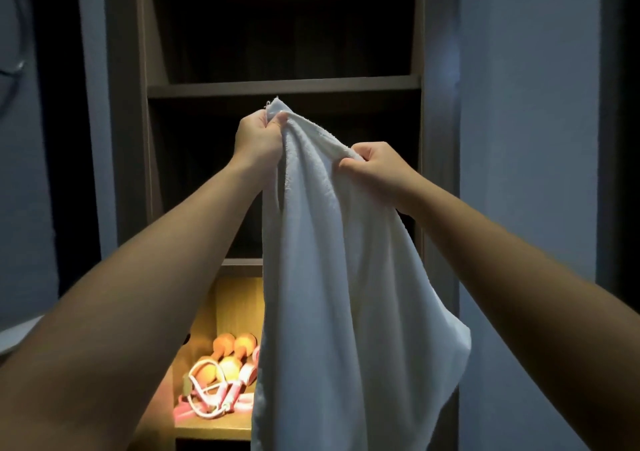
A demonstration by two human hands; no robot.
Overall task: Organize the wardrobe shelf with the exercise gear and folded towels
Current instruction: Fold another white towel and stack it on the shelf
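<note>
While it hangs unfolded in front of the open wardrobe (128,139), the white towel (346,260) is held up by its top edge: one bunched corner is gripped in the curled fingers of the left hand (258,139), and the edge lower and to the right is pinched by the right hand (375,165). Behind the hands a dark compartment is seen beneath an upper shelf board (284,85). Lower down, a warmly lit shelf (211,428) is partly covered by the towel; orange dumbbells (225,350) and tangled pink exercise cords (214,398) are seen on it. The wardrobe is flanked on the right by a bluish wall (530,139).
</note>
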